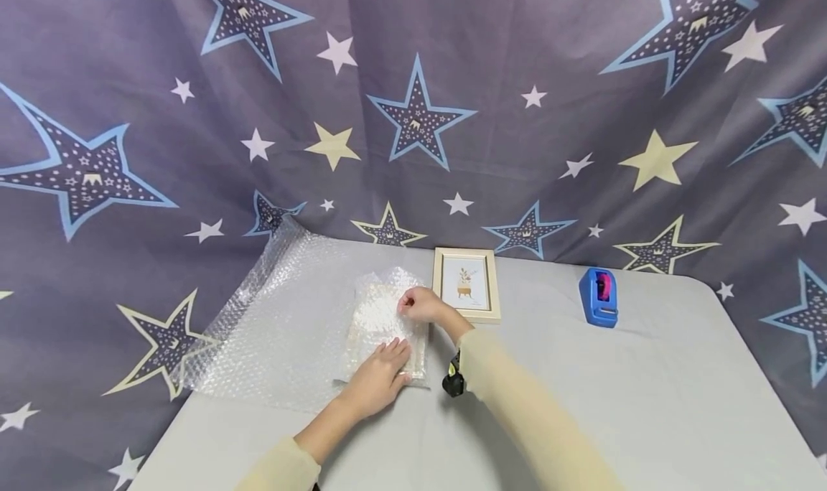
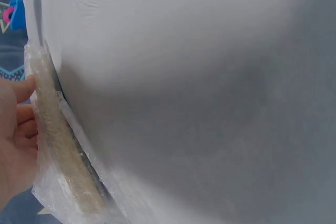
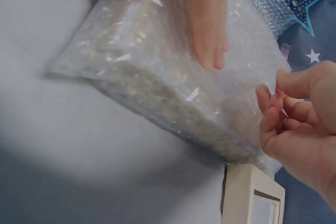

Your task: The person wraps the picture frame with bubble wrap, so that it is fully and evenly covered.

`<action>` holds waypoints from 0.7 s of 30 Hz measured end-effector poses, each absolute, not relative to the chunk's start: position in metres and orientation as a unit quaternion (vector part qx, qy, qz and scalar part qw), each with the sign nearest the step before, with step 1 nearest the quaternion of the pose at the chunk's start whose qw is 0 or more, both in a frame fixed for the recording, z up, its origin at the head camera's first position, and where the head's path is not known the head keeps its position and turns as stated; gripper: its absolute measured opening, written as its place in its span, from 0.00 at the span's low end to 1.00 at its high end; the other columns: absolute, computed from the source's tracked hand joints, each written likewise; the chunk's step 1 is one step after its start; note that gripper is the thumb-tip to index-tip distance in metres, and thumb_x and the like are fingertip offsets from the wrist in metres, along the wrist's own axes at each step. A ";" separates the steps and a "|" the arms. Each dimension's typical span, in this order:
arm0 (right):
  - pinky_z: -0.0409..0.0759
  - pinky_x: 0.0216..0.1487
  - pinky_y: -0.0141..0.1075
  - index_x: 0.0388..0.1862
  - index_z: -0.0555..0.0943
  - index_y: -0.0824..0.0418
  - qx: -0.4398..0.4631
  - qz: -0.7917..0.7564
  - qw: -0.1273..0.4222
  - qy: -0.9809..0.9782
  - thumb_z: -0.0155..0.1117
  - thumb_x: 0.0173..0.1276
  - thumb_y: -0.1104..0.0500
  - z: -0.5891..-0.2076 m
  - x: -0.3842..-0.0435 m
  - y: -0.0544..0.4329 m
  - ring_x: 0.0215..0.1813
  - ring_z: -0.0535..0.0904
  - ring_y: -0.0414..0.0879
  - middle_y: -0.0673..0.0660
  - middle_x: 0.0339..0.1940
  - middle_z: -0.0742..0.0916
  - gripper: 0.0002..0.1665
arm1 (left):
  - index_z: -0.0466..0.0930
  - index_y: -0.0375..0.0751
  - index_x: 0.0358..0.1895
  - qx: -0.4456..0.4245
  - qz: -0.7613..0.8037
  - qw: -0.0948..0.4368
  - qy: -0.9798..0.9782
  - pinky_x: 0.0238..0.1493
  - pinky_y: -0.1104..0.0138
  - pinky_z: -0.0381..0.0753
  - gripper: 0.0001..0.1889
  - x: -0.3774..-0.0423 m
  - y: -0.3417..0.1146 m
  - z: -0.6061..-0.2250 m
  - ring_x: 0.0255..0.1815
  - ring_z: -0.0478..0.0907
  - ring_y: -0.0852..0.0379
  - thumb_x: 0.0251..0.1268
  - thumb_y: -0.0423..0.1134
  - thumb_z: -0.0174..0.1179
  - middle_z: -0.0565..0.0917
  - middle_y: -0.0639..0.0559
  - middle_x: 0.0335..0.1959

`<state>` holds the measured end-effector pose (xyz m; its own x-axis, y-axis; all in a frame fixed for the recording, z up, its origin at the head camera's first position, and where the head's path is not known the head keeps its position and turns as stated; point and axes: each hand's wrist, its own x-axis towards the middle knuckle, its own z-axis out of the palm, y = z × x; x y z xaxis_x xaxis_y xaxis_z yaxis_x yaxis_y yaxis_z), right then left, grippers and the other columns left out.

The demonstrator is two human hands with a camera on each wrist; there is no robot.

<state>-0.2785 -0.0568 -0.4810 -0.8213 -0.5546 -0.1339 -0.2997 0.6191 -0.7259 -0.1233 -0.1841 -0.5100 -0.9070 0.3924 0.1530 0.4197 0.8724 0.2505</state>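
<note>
A flat, light wood-edged rectangular package (image 1: 371,319) lies on the table, folded in bubble wrap. On its near part my left hand (image 1: 380,377) rests with the fingers extended, the thumb at the near right corner. My right hand (image 1: 426,306) is over the package's right side, thumb and fingertips pinched together. Between them, in the right wrist view, sticks up a small strip of clear tape (image 3: 285,53). The left wrist view shows the wrapped package's edge (image 2: 68,140) beside the left thumb. What lies inside the wrap is blurred.
Loose bubble wrap (image 1: 271,340) spreads left of the package, its far corner raised against the star-patterned curtain (image 1: 491,161). Just behind the right hand lies a picture frame (image 1: 493,283) with a plant print. A blue tape dispenser (image 1: 599,313) stands farther right on the grey tabletop (image 1: 581,405).
</note>
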 end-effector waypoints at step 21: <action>0.71 0.30 0.24 0.35 0.84 0.65 -0.232 -0.439 0.155 0.854 0.59 0.64 0.65 -0.484 -0.281 -0.043 0.30 0.71 0.37 0.53 0.29 0.84 0.07 | 0.72 0.28 0.62 -0.223 -0.123 0.037 -0.966 0.72 0.49 0.66 0.26 -0.125 -0.183 -0.505 0.69 0.70 0.40 0.67 0.42 0.56 0.76 0.38 0.64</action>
